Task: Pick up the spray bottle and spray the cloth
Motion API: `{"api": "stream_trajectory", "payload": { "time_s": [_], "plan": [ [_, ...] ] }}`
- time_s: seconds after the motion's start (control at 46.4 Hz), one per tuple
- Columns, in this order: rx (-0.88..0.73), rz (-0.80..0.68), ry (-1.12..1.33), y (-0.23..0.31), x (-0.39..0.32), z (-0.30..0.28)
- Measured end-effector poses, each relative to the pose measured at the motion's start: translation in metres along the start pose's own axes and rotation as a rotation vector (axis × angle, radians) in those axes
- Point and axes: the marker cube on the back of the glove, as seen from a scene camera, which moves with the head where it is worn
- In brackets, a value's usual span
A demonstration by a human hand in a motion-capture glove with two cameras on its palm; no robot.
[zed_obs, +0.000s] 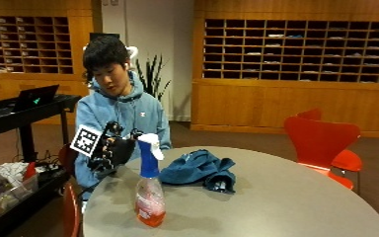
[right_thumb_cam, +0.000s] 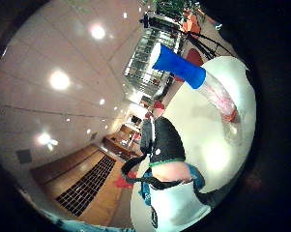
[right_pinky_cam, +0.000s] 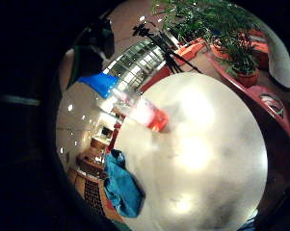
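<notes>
Presently the right hand (zed_obs: 112,151) is raised above the table's (zed_obs: 294,197) near-left edge, fingers relaxed and slightly curled, grasping nothing. No contact with any task item is visible.

Key relation: the bottle (zed_obs: 149,180) stands upright on the table, just to the right of the hand and nearer the camera, its blue trigger head at about finger height. Its long axis is vertical, so the approach is judged to be a short sideways reach to the neck below the trigger. The gloved hand is the only hand in view; the bare hand is hidden.

The cloth (zed_obs: 199,169), blue and crumpled, lies on the table just right of the bottle and farther back, apart from it.

View differences:
1. The outside view alone shows the hand, bottle and cloth together, and the gap between them.
2. The little-finger palm view shows the bottle (right_pinky_cam: 139,109) and the cloth (right_pinky_cam: 121,185) on the table, but no fingers.
3. The thumb palm view shows the bottle (right_thumb_cam: 196,82) and a fingertip (right_thumb_cam: 163,145); the cloth is largely hidden there.

Task status: pick-up not yet done.
</notes>
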Motion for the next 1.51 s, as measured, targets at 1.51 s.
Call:
{"api": "stream_trajectory", "payload": {
  "time_s": [1.51],
  "plan": [
    [-0.076, 0.225, -0.094, -0.093, 0.015, 0.119]
  ]
}}
